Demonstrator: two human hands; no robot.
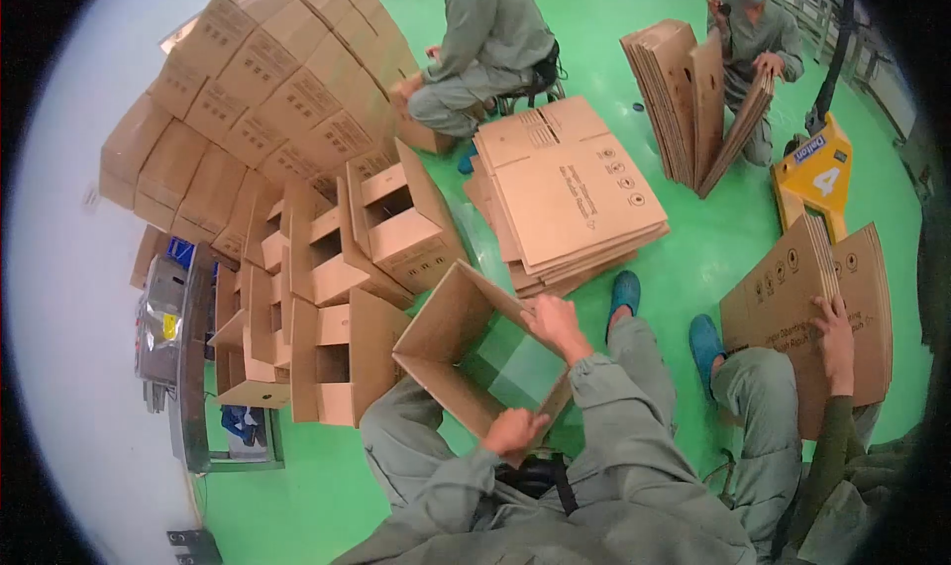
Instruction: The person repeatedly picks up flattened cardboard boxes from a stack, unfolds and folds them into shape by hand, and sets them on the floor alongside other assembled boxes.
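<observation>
Between my knees I hold a brown cardboard box [446, 387] that has been squared out. It is tilted, and green floor shows through its open middle. My left hand [515, 433] grips the near edge with its fingers curled over the cardboard. My right hand [557, 324] is closed on the edge at the right side. Parts of the fingers on both hands are hidden. Just beyond the box lies a stack of flat cardboard boxes [575, 189], with printing on the top one.
Set-up boxes with raised flaps [421, 253] stand at left, before a tall wall of boxes [267, 70]. A co-worker [495, 30] sits ahead. Two others, one at far right [758, 70], handle flat cardboard. A yellow pallet jack [814, 181] and a metal-framed bench [193, 367] flank the area.
</observation>
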